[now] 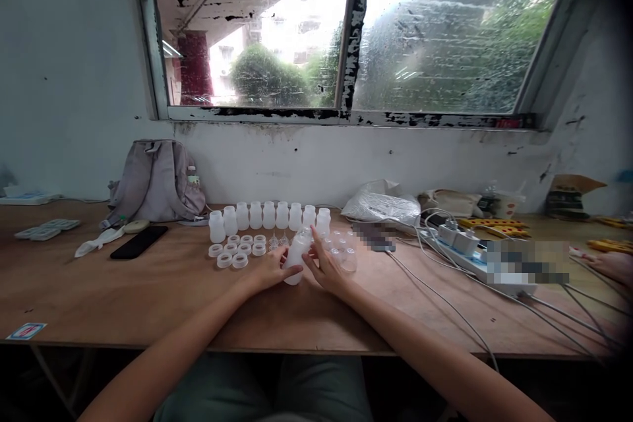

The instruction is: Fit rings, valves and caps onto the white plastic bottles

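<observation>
A translucent white baby bottle (pixel 297 252), tilted, is held between my two hands above the table. My left hand (pixel 277 268) wraps its lower left side, thumb across the front. On the other side my right hand (pixel 324 265) grips it near the top, the index finger stretched up along the clear upper end. Behind stands a row of open bottle bodies (pixel 256 215). White screw rings (pixel 240 260) lie in rows left of my hands. Clear nipples (pixel 274 241) are partly hidden behind my left hand; clear domed caps (pixel 350 258) stand right of my right hand.
A grey backpack (pixel 153 178) and a black phone (pixel 139 242) are at the left. To the right are a plastic bag (pixel 383 203), a power strip (pixel 475 267) and trailing cables (pixel 440 300). Another person's hand (pixel 610 267) shows at the far right.
</observation>
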Demonstrator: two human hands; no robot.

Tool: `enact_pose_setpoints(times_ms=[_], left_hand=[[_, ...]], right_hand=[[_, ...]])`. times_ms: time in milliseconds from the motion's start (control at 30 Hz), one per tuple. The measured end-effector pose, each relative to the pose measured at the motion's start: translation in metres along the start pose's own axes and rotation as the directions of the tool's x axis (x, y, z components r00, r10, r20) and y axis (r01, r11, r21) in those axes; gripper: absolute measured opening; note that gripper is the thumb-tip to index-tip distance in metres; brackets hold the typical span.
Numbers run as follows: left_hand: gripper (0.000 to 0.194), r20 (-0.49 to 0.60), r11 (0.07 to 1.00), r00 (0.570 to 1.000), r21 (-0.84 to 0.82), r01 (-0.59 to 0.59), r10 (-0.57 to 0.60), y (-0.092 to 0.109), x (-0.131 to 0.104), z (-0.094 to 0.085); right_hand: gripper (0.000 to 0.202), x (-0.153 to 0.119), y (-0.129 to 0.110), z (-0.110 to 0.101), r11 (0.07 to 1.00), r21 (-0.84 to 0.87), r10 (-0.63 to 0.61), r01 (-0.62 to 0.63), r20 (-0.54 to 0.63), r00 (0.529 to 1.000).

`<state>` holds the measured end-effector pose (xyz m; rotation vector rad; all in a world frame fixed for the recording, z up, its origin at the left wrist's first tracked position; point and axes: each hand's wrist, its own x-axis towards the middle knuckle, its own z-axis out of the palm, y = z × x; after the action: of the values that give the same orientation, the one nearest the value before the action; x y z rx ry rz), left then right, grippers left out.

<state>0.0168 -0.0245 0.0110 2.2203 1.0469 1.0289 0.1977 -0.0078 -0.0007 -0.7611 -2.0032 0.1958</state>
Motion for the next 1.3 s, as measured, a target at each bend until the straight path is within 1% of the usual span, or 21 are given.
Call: enact_pose_setpoints(times_ms=[67, 100, 167, 200, 233, 267, 300, 367, 400, 467, 500, 567, 667, 767, 833, 933, 1067, 1133, 1167, 1233, 1300], left_hand=[[0.04, -0.023, 1.0, 1.0, -0.01, 0.019, -0.019, -0.002, -0.002, -0.006], [0.041, -0.056, 1.0, 0.998, -0.007, 0.019, -0.02, -0.004, -0.003, -0.012], [0.042, -0.186, 0.999, 0.982, 0.034, 0.032, -0.025, -0.011, -0.004, -0.03], [0.042, -0.294, 0.996, 0.954, 0.06, 0.07, -0.05, -0.015, -0.005, -0.043], [0.041, -0.397, 0.986, 0.912, 0.082, 0.145, -0.101, -0.02, -0.006, -0.057], [0.042, -0.497, 0.971, 0.854, 0.082, 0.224, -0.154, -0.026, -0.008, -0.073], [0.042, -0.57, 0.959, 0.8, 0.066, 0.274, -0.189, -0.032, -0.011, -0.089], [0.045, -0.669, 0.947, 0.713, 0.043, 0.318, -0.209, -0.047, -0.018, -0.119], [0.047, -0.713, 0.931, 0.666, 0.053, 0.361, -0.218, -0.055, -0.022, -0.132], [0.05, -0.738, 0.871, 0.623, 0.1, 0.48, -0.259, -0.071, -0.032, -0.152], [0.051, -0.732, 0.836, 0.618, 0.125, 0.535, -0.286, -0.08, -0.037, -0.158], [0.053, -0.699, 0.786, 0.631, 0.16, 0.597, -0.336, -0.095, -0.044, -0.164], [0.054, -0.661, 0.745, 0.653, 0.208, 0.633, -0.371, -0.111, -0.048, -0.164], [0.053, -0.659, 0.69, 0.639, 0.245, 0.682, -0.398, -0.119, -0.045, -0.162], [0.053, -0.65, 0.682, 0.642, 0.252, 0.687, -0.407, -0.122, -0.044, -0.162], [0.056, -0.632, 0.694, 0.663, 0.263, 0.67, -0.401, -0.129, -0.043, -0.161], [0.065, -0.645, 0.718, 0.656, 0.232, 0.657, -0.392, -0.141, -0.046, -0.157], [0.074, -0.683, 0.738, 0.643, 0.225, 0.636, -0.346, -0.144, -0.047, -0.153], [0.079, -0.712, 0.746, 0.637, 0.244, 0.62, -0.296, -0.143, -0.048, -0.151], [0.086, -0.762, 0.762, 0.636, 0.341, 0.551, -0.119, -0.135, -0.05, -0.148], [0.084, -0.754, 0.76, 0.646, 0.486, 0.431, 0.117, -0.119, -0.053, -0.144]], right_hand=[[0.063, -0.001, 0.003, 0.002, 0.998, -0.014, -0.054, 0.055, 0.053, 0.997], [0.063, -0.001, 0.003, 0.003, 0.997, -0.019, -0.072, 0.073, 0.061, 0.996], [0.059, 0.0, 0.004, 0.003, 0.997, -0.016, -0.08, 0.081, 0.049, 0.996], [0.055, 0.0, 0.005, 0.003, 0.997, -0.015, -0.076, 0.077, 0.041, 0.996], [0.051, 0.0, 0.005, 0.003, 0.997, -0.018, -0.069, 0.07, 0.037, 0.997], [0.047, 0.0, 0.005, 0.003, 0.998, -0.026, -0.06, 0.061, 0.038, 0.997], [0.042, 0.0, 0.005, 0.004, 0.998, -0.036, -0.05, 0.051, 0.042, 0.998], [0.036, 0.0, 0.005, 0.006, 0.998, -0.056, -0.024, 0.027, 0.05, 0.998], [0.033, 0.0, 0.005, 0.007, 0.998, -0.064, -0.01, 0.014, 0.05, 0.999], [0.031, 0.0, 0.004, 0.01, 0.997, -0.078, 0.007, -0.003, 0.052, 0.999], [0.03, 0.0, 0.004, 0.011, 0.996, -0.085, 0.014, -0.009, 0.055, 0.998], [0.029, -0.001, 0.004, 0.013, 0.995, -0.102, 0.026, -0.019, 0.066, 0.997], [0.027, -0.002, 0.005, 0.014, 0.991, -0.127, 0.047, -0.037, 0.077, 0.996], [0.026, -0.002, 0.007, 0.015, 0.99, -0.135, 0.056, -0.047, 0.069, 0.996], [0.025, -0.002, 0.008, 0.016, 0.99, -0.132, 0.057, -0.048, 0.066, 0.996], [0.023, -0.002, 0.011, 0.018, 0.99, -0.134, 0.057, -0.047, 0.07, 0.996], [0.017, -0.004, 0.015, 0.021, 0.983, -0.179, 0.068, -0.046, 0.117, 0.991], [0.016, -0.005, 0.016, 0.022, 0.978, -0.202, 0.084, -0.055, 0.138, 0.987], [0.016, -0.006, 0.017, 0.023, 0.976, -0.211, 0.091, -0.06, 0.142, 0.986], [0.017, -0.006, 0.017, 0.023, 0.972, -0.224, 0.1, -0.065, 0.145, 0.984], [0.018, -0.007, 0.017, 0.024, 0.97, -0.235, 0.097, -0.061, 0.146, 0.984]])
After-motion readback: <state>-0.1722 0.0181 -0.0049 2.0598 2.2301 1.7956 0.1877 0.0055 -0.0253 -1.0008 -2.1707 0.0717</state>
